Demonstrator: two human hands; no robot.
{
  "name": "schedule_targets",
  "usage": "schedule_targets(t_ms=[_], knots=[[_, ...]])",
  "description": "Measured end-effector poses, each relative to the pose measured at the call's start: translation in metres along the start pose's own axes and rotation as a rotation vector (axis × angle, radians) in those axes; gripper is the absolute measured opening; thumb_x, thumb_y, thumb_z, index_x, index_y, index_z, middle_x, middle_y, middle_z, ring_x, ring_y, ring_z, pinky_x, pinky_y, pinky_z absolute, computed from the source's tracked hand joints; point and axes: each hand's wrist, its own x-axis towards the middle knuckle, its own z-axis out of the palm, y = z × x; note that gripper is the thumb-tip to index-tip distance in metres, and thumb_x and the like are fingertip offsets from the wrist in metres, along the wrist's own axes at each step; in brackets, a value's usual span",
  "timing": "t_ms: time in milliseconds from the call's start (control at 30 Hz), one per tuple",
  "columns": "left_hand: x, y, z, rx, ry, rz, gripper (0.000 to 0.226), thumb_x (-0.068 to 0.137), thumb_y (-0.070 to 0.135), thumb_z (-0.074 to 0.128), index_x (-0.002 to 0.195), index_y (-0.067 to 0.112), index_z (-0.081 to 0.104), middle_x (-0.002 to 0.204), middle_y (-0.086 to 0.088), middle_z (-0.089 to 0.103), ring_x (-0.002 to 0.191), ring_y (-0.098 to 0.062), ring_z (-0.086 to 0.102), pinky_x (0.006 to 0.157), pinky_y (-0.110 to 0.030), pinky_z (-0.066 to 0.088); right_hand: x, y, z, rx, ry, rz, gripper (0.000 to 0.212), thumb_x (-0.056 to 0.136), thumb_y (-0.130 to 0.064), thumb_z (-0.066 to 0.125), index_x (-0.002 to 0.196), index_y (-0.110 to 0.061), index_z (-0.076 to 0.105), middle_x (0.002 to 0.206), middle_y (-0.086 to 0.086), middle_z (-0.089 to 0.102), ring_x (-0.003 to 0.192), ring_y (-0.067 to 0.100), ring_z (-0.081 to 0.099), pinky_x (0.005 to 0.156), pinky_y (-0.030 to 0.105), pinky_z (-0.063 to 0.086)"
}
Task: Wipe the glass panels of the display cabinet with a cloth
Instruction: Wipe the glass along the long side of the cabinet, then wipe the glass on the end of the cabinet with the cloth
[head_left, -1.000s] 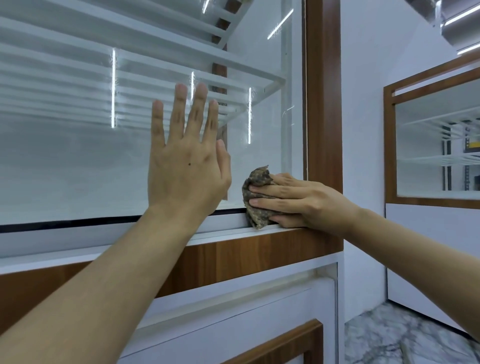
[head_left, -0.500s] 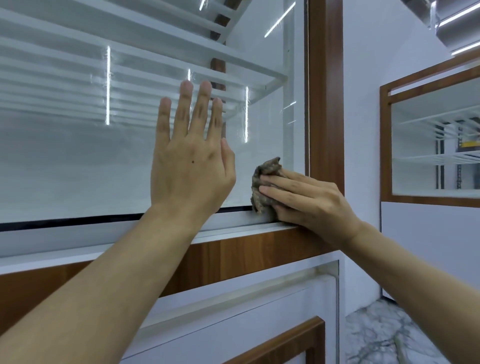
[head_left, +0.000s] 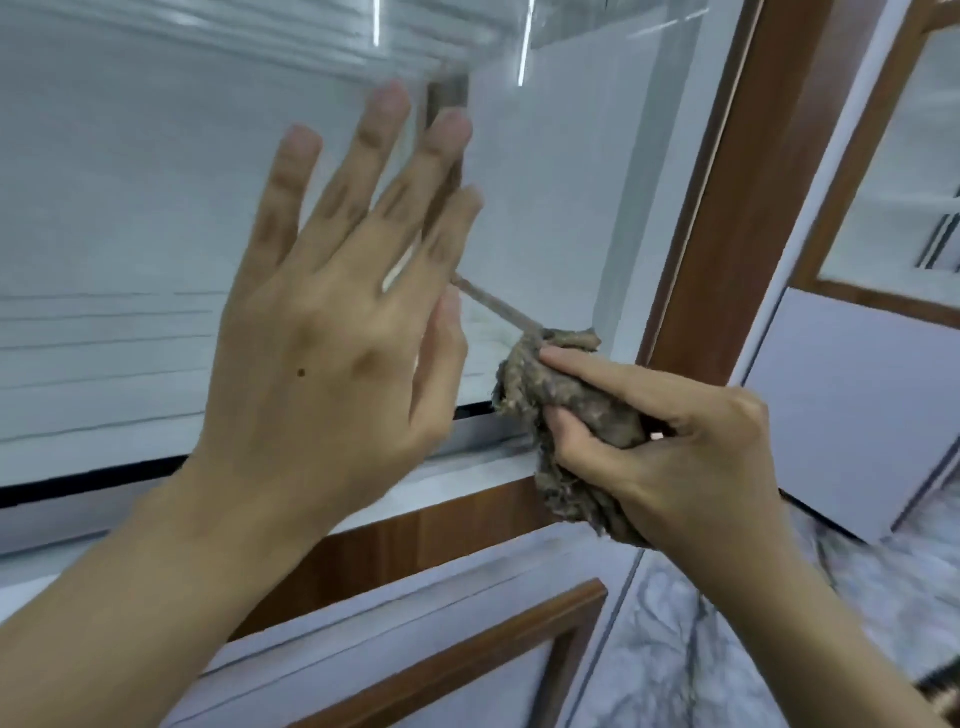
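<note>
Gripping a crumpled brown cloth (head_left: 563, 410), the right hand (head_left: 670, 457) had its fingers curled tight around the wad, the index finger stretched along its top and the thumb tucked beneath. The cloth sat at the lower right corner of the glass panel (head_left: 130, 218), bunched against the white sill (head_left: 467, 467) where the glass met the frame, just beside the upright wooden post (head_left: 737, 208). The left hand (head_left: 332, 332) was raised in front of the glass with its fingers spread wide and pointing upward; whether the palm actually touched the pane could not be told, since the frame was blurred. The two hands were near each other, the left thumb just short of the cloth. Below the sill ran a band of wood trim (head_left: 415, 540) and a white lower panel (head_left: 415, 623). A marbled floor (head_left: 685, 639) showed at the lower right, and a second wood-framed cabinet (head_left: 883, 291) stood off to the right.
</note>
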Motion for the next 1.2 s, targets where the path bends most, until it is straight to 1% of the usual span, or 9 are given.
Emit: schedule_targets(t_ms=[200,333,600,700,767,867,933,1100,1200], knots=[[-0.022,0.013,-0.023,-0.319,-0.282,-0.006,0.045,0.094,-0.002,0.052,0.139,-0.002,0.054,0.152,-0.011,0.046,0.148,-0.027,0.036,0.123,-0.045,0.028,0.009,-0.015,-0.015,0.059,-0.197,0.256,0.033,0.080,-0.023,0.073,0.113,-0.022,0.076,0.107,-0.023,0.067,0.099,-0.013,0.065,0.083,0.004,0.049],[-0.025,0.016,-0.051,-0.501,-0.467,-0.170,0.044,0.092,-0.004,0.052,0.135,0.000,0.060,0.148,-0.005,0.053,0.145,-0.020,0.041,0.120,-0.042,0.034,0.015,-0.026,-0.019,0.121,-0.376,0.426,0.034,0.080,-0.029,0.071,0.113,-0.030,0.076,0.101,-0.024,0.070,0.084,-0.009,0.068,0.073,0.005,0.051],[-0.001,-0.007,-0.107,-0.502,-0.736,-0.510,0.038,0.098,0.013,0.044,0.129,0.006,0.065,0.134,-0.004,0.065,0.125,-0.018,0.058,0.108,-0.031,0.043,0.045,-0.067,-0.013,0.293,-0.773,0.566,0.033,0.083,-0.015,0.079,0.113,-0.026,0.077,0.097,-0.014,0.074,0.081,-0.022,0.059,0.073,-0.002,0.042],[0.013,-0.017,-0.138,-0.473,-0.878,-0.686,0.044,0.102,0.031,0.038,0.133,0.011,0.063,0.132,-0.001,0.065,0.123,-0.010,0.050,0.103,-0.020,0.034,0.063,-0.090,-0.012,0.368,-0.884,0.596,0.032,0.085,-0.019,0.077,0.115,-0.030,0.075,0.094,-0.014,0.075,0.081,-0.010,0.066,0.069,0.005,0.049],[0.021,-0.023,-0.161,-0.443,-0.976,-0.821,0.048,0.104,0.041,0.033,0.138,0.018,0.059,0.138,0.004,0.060,0.126,-0.006,0.045,0.102,-0.014,0.028,0.075,-0.104,-0.008,0.403,-0.960,0.584,0.031,0.086,-0.021,0.076,0.116,-0.031,0.075,0.091,-0.012,0.076,0.080,-0.007,0.066,0.067,0.009,0.051],[0.028,-0.033,-0.201,-0.356,-1.088,-0.963,0.048,0.106,0.046,0.034,0.147,0.025,0.049,0.149,0.009,0.049,0.136,-0.007,0.039,0.103,-0.015,0.023,0.094,-0.131,-0.001,0.451,-1.080,0.503,0.030,0.087,-0.021,0.075,0.115,-0.030,0.075,0.085,-0.015,0.072,0.071,-0.014,0.061,0.060,0.004,0.042],[0.031,-0.038,-0.232,-0.298,-1.114,-1.034,0.049,0.105,0.047,0.034,0.148,0.027,0.047,0.151,0.010,0.046,0.139,-0.008,0.037,0.104,-0.017,0.023,0.105,-0.152,0.004,0.493,-1.138,0.445,0.030,0.087,-0.022,0.075,0.115,-0.032,0.075,0.083,-0.011,0.074,0.069,-0.004,0.064,0.056,0.011,0.044],[0.022,-0.047,-0.319,-0.174,-1.121,-1.237,0.051,0.104,0.054,0.032,0.145,0.029,0.050,0.146,0.011,0.052,0.126,-0.007,0.048,0.100,-0.023,0.035,0.126,-0.219,0.023,0.619,-1.243,0.303,0.029,0.087,-0.022,0.075,0.114,-0.033,0.075,0.083,-0.022,0.068,0.082,-0.011,0.063,0.064,0.005,0.045],[0.012,-0.051,-0.374,-0.083,-1.086,-1.331,0.054,0.103,0.058,0.030,0.142,0.029,0.053,0.143,0.009,0.057,0.128,-0.011,0.050,0.108,-0.033,0.040,0.135,-0.269,0.035,0.682,-1.309,0.176,0.031,0.086,-0.026,0.074,0.115,-0.036,0.074,0.092,-0.021,0.070,0.088,-0.006,0.065,0.075,0.011,0.052]])
